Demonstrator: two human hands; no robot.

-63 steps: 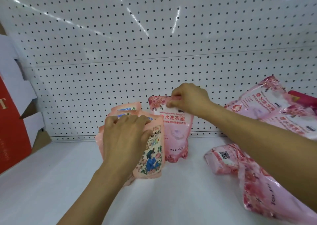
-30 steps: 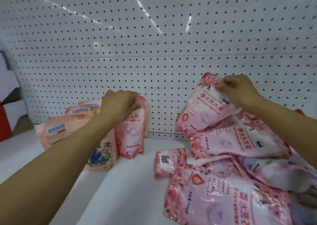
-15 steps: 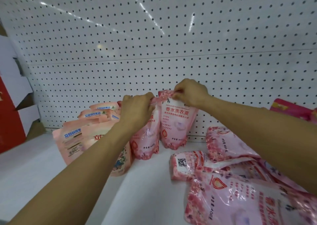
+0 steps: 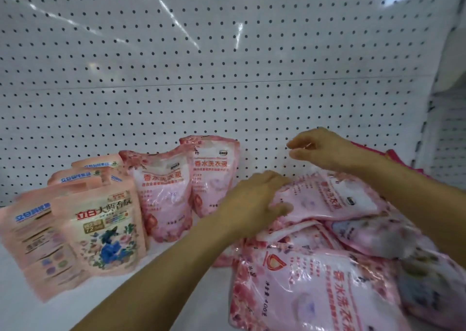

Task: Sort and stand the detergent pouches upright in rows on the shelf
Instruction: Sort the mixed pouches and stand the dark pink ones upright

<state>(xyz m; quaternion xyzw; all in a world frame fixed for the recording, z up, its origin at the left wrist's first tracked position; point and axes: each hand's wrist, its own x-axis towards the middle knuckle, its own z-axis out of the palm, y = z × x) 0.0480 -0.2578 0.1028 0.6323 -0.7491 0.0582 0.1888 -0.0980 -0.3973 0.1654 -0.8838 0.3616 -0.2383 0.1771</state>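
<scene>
Head view: both hands off the standing pouches

Shelf (image 4: pixel 161 303): two pink pouches (image 4: pixel 189 184) now stand unheld by the pegboard. Left hand (image 4: pixel 254 204) grips the top pouch (image 4: pixel 327 199) of the heap; right hand (image 4: pixel 325 149) hovers, empty, fingers loose.

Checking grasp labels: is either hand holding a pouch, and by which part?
Left hand grips the top pink pouch of the pile at its left end. Right hand hovers above, holding nothing.
</scene>
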